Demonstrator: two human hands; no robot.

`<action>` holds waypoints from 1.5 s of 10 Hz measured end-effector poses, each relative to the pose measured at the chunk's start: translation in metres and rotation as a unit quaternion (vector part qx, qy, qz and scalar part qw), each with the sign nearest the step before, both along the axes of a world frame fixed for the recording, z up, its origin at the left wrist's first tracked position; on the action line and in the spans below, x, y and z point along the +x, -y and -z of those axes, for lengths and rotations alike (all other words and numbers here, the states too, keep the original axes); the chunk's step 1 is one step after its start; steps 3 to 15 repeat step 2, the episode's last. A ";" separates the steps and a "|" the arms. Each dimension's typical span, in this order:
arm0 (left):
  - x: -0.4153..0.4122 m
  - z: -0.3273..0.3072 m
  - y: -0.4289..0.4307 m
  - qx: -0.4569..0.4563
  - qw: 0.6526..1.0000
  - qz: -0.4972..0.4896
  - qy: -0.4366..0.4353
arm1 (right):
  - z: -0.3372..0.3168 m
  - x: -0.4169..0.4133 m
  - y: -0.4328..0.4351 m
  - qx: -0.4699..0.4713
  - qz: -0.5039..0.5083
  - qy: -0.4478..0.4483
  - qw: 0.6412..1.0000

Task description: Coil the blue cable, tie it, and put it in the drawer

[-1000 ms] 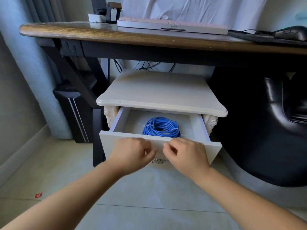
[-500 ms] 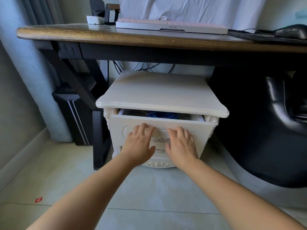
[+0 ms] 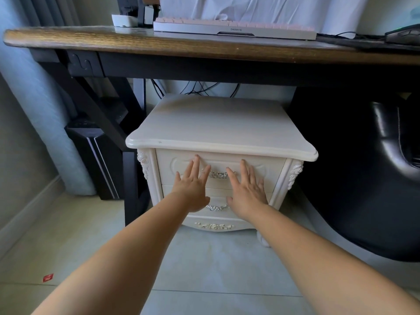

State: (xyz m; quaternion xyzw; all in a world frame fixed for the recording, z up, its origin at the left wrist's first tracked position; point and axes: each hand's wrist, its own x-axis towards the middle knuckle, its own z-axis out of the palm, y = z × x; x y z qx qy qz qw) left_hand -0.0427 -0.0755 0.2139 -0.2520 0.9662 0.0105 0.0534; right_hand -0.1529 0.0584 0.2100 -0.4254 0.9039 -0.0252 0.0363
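Both your hands lie flat against the front of the top drawer (image 3: 270, 172) of the white nightstand (image 3: 218, 123). Your left hand (image 3: 192, 189) is just left of the silver handle (image 3: 219, 174) and your right hand (image 3: 246, 192) just right of it. The fingers of each are straight, a little spread and pointing up, and they hold nothing. The drawer front sits flush with the cabinet frame, fully shut. The blue cable is out of sight, so you cannot tell from here where it lies.

Under your palms is the lower drawer (image 3: 263, 196), with its own silver pull (image 3: 217, 208) showing between your wrists. The nightstand stands on the pale tiled floor (image 3: 216, 269) beneath the wooden desk (image 3: 159, 45), between a dark computer tower (image 3: 95, 160) on the left and a black chair (image 3: 363, 178) on the right. On the desk lie a keyboard (image 3: 234, 29) and, at the far right, a black mouse (image 3: 403, 36). A small red scrap (image 3: 48, 277) lies on the tiles, well left of your left forearm.
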 end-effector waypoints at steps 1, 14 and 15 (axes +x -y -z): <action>0.000 0.002 -0.004 0.013 1.000 -0.006 -0.008 | 0.005 0.004 -0.001 -0.005 0.000 0.013 1.000; 0.000 -0.001 -0.010 0.018 0.999 -0.010 -0.027 | 0.001 -0.001 -0.004 -0.017 0.005 0.017 1.000; 0.000 -0.001 -0.010 0.018 0.999 -0.010 -0.027 | 0.001 -0.001 -0.004 -0.017 0.005 0.017 1.000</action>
